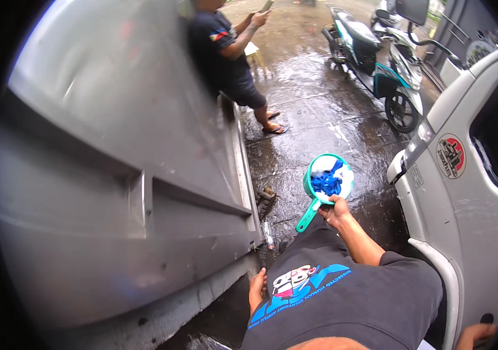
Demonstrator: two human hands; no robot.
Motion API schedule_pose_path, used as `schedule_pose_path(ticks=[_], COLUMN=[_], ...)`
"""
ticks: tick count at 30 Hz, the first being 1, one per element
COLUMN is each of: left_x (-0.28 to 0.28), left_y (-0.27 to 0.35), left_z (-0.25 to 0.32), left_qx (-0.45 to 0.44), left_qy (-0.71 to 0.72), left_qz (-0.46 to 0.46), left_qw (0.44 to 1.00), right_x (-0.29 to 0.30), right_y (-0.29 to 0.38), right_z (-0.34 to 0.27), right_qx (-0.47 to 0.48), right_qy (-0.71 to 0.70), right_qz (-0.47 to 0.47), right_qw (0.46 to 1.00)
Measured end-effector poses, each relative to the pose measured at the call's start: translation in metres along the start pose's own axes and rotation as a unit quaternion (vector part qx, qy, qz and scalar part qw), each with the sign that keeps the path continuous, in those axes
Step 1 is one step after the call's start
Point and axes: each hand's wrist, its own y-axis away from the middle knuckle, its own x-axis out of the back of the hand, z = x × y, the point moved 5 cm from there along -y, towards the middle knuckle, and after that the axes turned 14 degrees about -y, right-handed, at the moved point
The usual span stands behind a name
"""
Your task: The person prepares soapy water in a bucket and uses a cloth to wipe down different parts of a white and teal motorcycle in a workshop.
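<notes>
My right hand (335,213) grips the near rim of a green plastic dipper (307,218), thumb at the edge and fingers beneath. Its handle points down and left, towards my body. Inside lie a crumpled blue cloth (328,181) and white suds. My left hand (257,284) hangs low beside my dark printed shirt, near the grey metal panel; its fingers look loosely bent, with nothing visible in them.
A large grey metal panel (100,175) stands on the left, a light-coloured vehicle (463,210) on the right. A person (218,48) holding a phone stands ahead, near a motor scooter (371,65). The paving is wet. A plastic bottle (268,235) lies by the panel. Another person's hand (479,339) shows lower right.
</notes>
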Motion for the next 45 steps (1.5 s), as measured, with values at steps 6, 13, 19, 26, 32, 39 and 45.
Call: schedule_pose_path(ticks=[6,13,19,26,32,39,45], left_x=[-0.046,-0.111,-0.155,-0.16,-0.175,-0.287,-0.49], left_y=[-0.041,-0.1,-0.111,-0.145,-0.209,-0.246,-0.097], left_z=[0.127,0.253,0.322,0.392,0.505,0.796,0.972], left_qx=[-0.157,-0.152,-0.114,-0.075,-0.057,-0.202,-0.281], left_qy=[-0.008,-0.063,-0.19,-0.187,-0.171,-0.136,-0.329], left_qz=[-0.045,0.008,0.006,-0.013,-0.018,-0.093,-0.407], left_qw=[0.987,0.986,0.975,0.979,0.983,0.965,0.804], right_x=[0.016,0.014,0.018,0.014,0.005,-0.038,-0.091], right_y=[-0.016,-0.071,-0.112,-0.179,-0.255,-0.357,-0.439], right_z=[-0.039,-0.143,-0.26,-0.344,-0.395,-0.462,-0.522], right_qx=[-0.005,0.018,0.108,0.156,0.198,0.23,0.197], right_qy=[-0.043,-0.045,-0.077,-0.133,-0.203,-0.202,-0.168], right_qz=[0.031,0.003,0.021,0.04,0.092,0.115,0.092], right_qw=[0.999,0.999,0.991,0.978,0.955,0.945,0.961])
